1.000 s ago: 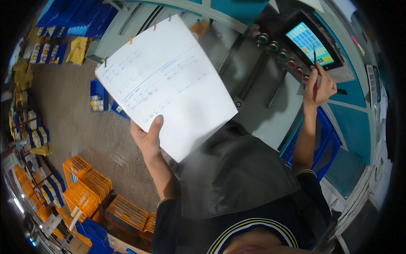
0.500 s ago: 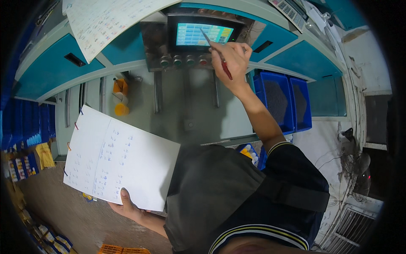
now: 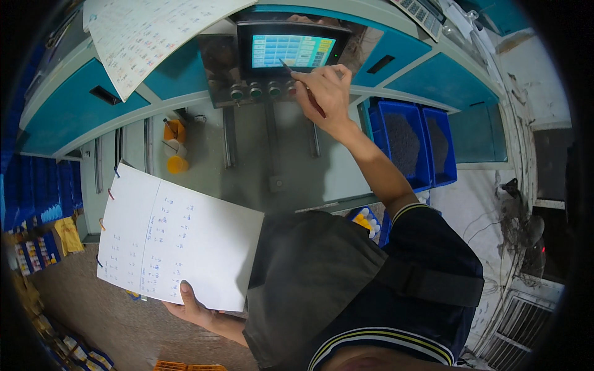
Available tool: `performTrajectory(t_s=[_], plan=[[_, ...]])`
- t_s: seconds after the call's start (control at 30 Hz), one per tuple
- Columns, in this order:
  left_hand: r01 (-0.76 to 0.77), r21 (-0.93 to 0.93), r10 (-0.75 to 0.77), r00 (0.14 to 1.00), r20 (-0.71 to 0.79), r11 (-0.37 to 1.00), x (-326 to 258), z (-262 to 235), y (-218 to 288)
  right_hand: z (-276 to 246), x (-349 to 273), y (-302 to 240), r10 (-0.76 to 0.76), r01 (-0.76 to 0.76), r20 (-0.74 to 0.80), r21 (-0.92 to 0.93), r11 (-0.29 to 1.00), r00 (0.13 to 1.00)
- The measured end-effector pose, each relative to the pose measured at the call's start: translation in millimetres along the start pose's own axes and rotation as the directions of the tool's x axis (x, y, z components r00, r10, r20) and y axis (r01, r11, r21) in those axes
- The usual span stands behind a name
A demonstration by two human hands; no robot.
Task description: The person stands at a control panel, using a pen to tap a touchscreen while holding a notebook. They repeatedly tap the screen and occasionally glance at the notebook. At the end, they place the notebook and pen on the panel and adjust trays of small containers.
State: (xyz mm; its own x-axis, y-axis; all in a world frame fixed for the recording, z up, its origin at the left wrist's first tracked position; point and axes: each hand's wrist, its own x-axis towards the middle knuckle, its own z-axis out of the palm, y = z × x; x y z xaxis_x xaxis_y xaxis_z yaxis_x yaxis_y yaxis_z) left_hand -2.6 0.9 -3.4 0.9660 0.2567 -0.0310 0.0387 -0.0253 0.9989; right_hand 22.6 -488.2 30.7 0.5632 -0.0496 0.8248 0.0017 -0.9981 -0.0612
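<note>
My left hand [image 3: 193, 307] grips a white loose-leaf notebook [image 3: 210, 247] by its lower edge. The thumb lies on top of the page and the other fingers are mostly hidden beneath. Blue handwriting covers parts of the page, and small coloured rings line its left edge. Above the row of buttons, my right hand [image 3: 329, 96] is closed round a red pen [image 3: 318, 107]. The dark, slim end of that pen points at the lower part of a lit touchscreen [image 3: 291, 49]; whether it touches the glass I cannot tell.
Below the screen sits a row of round push buttons [image 3: 255, 90]. A handwritten sheet [image 3: 148, 37] overhangs the panel at upper left. Blue bins [image 3: 399, 142] of dark grains stand at right. An orange container [image 3: 174, 131] and a calculator [image 3: 421, 13] are also there.
My right hand has moved slightly down and left, taking the pen's end from the upper to the lower part of the screen. The notebook stays in my left hand, slightly shifted.
</note>
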Motion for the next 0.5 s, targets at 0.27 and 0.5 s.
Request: performTrajectory(t_s=[0.27, 0.5], plan=[[-0.04, -0.002, 0.04, 0.999, 0.018, 0.999, 5, -5, -5, 6, 12, -1, -0.041, 0.039, -0.051, -0.027, 0.999, 0.998], [-0.017, 0.015, 0.017, 1.0, -0.018, 1.0, -1, -2, -3, -8, -17, 5, 0.031, -0.031, -0.001, -0.068, 0.997, 1.0]])
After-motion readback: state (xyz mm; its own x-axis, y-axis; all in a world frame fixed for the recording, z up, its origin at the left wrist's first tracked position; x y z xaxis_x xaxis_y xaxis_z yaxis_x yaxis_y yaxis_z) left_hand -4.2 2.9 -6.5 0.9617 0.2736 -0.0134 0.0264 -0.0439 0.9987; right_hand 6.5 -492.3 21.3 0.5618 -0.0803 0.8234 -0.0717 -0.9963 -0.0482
